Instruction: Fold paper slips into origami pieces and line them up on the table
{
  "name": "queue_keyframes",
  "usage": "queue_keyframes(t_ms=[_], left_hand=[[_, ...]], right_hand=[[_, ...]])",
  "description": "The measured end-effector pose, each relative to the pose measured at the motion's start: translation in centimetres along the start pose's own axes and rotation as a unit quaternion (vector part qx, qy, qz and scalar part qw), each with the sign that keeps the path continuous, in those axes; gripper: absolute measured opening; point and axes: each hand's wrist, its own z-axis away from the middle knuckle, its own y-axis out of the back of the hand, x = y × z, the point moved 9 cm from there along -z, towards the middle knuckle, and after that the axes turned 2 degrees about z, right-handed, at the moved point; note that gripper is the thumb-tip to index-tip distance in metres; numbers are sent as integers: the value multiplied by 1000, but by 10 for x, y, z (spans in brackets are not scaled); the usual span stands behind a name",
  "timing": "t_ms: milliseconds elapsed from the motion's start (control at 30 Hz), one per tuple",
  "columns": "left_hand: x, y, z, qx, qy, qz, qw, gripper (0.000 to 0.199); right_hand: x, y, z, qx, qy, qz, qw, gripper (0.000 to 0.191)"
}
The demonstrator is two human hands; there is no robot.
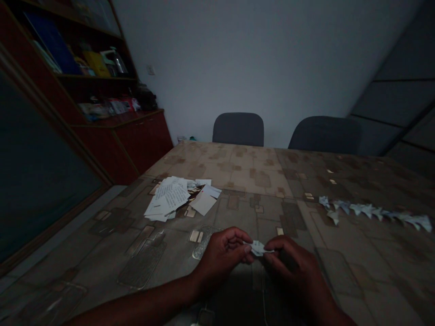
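Note:
My left hand and my right hand meet low over the table, near its front edge. Between their fingertips they pinch one small folded piece of white paper. Each hand holds one end of it. To the left, further back, lies a loose pile of white paper sheets. On the right, a row of several small folded paper figures runs across the tabletop.
The table has a brown patterned cover. Two dark chairs stand at its far side against a pale wall. A dark red wooden cabinet with shelves of clutter stands at the left. The room is dim.

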Motion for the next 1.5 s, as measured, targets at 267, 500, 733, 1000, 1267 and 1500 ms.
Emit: queue_keyframes(t_ms=[267,500,733,1000,1267,1500], left_hand=[[2,1,0,7,-11,-26,1000,17],[2,2,1,3,-21,-46,999,13],[3,-1,4,-17,-23,-45,999,13],[7,-2,5,-10,-26,-79,997,11],[11,-4,5,7,-23,-132,991,10],[12,2,4,35,-28,-176,983,7]], right_hand=[[1,-2,0,-1,-3,-1,1000,8],[0,-3,0,-6,8,-2,1000,7],[2,-5,1,-14,10,2,1000,7],[1,-6,1,-21,17,13,1000,15],[-1,-8,2,-27,26,27,999,13],[-10,-8,1,-6,84,18,996,10]])
